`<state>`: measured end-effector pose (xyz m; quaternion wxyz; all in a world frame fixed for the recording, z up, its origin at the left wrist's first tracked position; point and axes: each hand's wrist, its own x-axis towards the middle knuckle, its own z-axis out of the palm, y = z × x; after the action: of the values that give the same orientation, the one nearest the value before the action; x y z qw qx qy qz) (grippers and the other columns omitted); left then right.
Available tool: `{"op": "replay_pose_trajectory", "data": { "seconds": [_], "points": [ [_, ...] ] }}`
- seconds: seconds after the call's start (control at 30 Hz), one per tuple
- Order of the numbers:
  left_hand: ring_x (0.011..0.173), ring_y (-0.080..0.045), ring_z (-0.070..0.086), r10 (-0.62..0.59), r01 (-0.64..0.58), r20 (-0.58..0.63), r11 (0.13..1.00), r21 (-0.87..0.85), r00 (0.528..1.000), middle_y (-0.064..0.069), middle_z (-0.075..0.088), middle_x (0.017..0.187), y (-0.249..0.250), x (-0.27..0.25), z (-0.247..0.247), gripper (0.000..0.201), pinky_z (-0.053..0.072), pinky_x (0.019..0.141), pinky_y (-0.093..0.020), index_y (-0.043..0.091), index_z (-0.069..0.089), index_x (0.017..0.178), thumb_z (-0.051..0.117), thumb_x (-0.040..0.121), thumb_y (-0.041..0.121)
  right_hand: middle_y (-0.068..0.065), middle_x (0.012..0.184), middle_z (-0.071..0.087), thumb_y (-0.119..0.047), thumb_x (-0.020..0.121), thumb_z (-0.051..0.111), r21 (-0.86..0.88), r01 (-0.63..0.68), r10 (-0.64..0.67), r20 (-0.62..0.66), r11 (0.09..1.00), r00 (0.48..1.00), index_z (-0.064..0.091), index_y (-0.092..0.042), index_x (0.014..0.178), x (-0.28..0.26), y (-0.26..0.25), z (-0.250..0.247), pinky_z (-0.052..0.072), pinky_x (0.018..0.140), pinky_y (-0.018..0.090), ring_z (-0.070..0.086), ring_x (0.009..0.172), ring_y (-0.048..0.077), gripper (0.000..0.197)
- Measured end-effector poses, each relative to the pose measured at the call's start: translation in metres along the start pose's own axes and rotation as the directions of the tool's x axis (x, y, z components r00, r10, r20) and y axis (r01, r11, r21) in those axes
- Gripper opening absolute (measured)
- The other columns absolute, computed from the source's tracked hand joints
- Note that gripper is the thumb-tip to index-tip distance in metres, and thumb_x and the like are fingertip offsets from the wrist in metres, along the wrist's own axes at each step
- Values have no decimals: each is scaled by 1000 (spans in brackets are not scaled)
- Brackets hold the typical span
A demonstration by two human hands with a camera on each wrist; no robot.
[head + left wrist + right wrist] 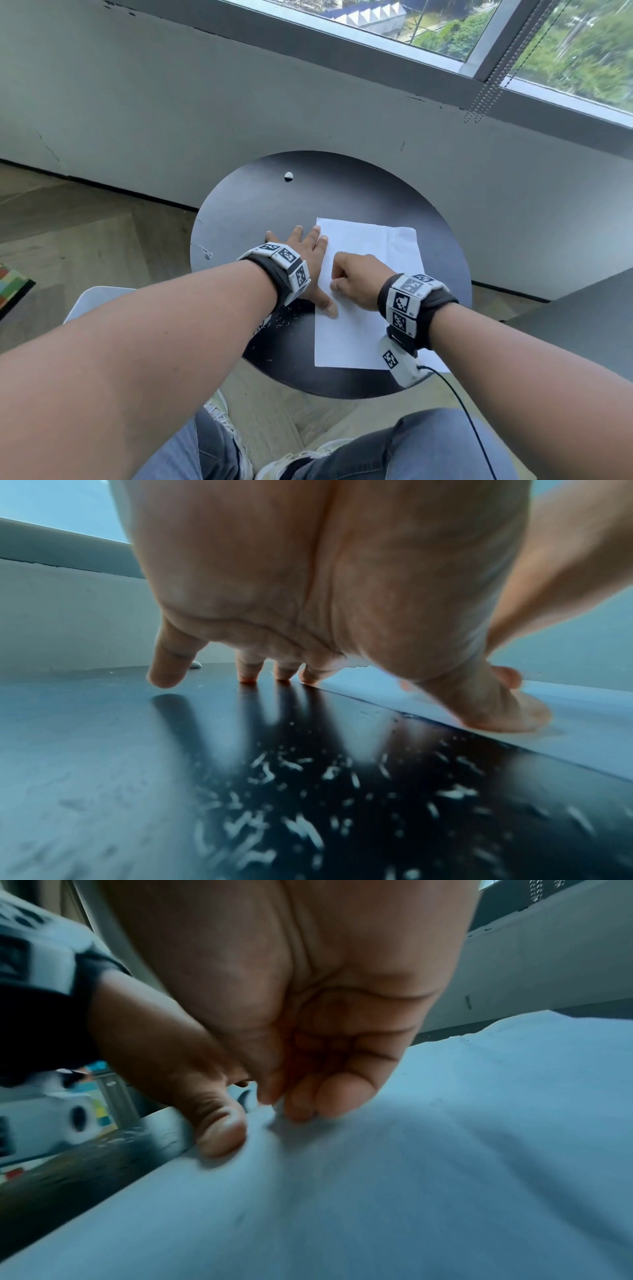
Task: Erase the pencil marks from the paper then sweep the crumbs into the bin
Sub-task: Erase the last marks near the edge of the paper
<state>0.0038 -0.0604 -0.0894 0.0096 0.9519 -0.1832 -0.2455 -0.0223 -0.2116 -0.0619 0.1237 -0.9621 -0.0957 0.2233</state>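
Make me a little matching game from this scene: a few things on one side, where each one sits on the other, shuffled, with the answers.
Things:
1. paper
2. crumbs
3. small white lump
4. left hand

Places:
A. far side of the round black table, alone
B. spread flat, thumb pressing the sheet's left edge
C. scattered on the dark tabletop, left of the sheet
D. lying on the table's right half

Pairs: 1-D, 2-C, 3-A, 4-B
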Motion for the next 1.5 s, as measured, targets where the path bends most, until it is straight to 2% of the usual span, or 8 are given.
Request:
{"op": "replay_pose_trajectory", "data": {
  "seconds": [0.37,0.57,0.9,1.0,1.1,1.27,1.4,1.5],
  "points": [
    [157,-31,-9,6,-6,-22,1000,-17,1000,4,-14,170,-3,6,8,156,8,114,-77,20,-11,162,61,48,99,5,69,51,-15,90,54,7,-284,279,-216,959,936,44,-13,65,100,-13,-32,38,63,28,53,75,30,28],
    [157,-31,-9,2,-2,-12,1000,-24,1000,3,-14,170,-3,7,7,156,8,113,-78,21,-10,162,61,47,99,7,103,65,-26,92,58,-64,-137,130,-108,988,986,64,-12,101,64,-10,-29,44,74,27,61,99,28,17],
    [157,-31,-7,-22,22,2,999,25,1000,2,-14,170,0,1,0,153,9,114,-76,20,-7,162,60,49,99,-3,87,61,-29,90,58,-148,53,-42,82,987,996,53,-24,83,-36,15,-2,50,74,33,58,83,20,9],
    [156,-31,3,-43,44,-15,998,50,999,1,-4,171,4,-3,-5,150,15,114,-75,20,1,162,64,49,97,-5,77,65,-28,89,62,93,-50,47,29,994,998,56,-22,83,-54,38,-6,50,64,28,59,71,14,10],
    [145,-31,25,-59,62,-61,997,52,996,-3,25,159,9,-7,-9,129,25,108,-71,25,26,152,67,50,92,8,72,66,-18,91,60,510,-218,316,-112,832,942,53,-10,81,-73,82,-13,48,49,27,56,56,17,14],
    [126,-27,42,-107,98,-122,992,-80,987,0,48,129,17,-23,-14,52,34,100,-51,32,57,111,70,75,68,18,70,43,4,93,46,811,-249,322,79,530,943,34,-12,60,-100,115,7,24,45,23,32,48,16,39],
    [128,-27,52,-145,79,-163,931,-358,976,-3,55,141,26,-33,-21,47,42,100,-32,23,58,136,69,93,37,18,67,58,2,93,53,802,-236,400,-4,549,916,49,-5,84,-106,114,16,33,44,25,43,49,19,11],
    [132,-26,51,-205,47,-152,727,-685,967,-3,52,147,24,-38,-21,66,42,104,-28,22,46,149,73,91,34,11,71,60,-3,95,55,777,-238,371,6,583,929,60,-10,104,-106,108,17,40,44,22,55,52,17,12]
  ]
}}
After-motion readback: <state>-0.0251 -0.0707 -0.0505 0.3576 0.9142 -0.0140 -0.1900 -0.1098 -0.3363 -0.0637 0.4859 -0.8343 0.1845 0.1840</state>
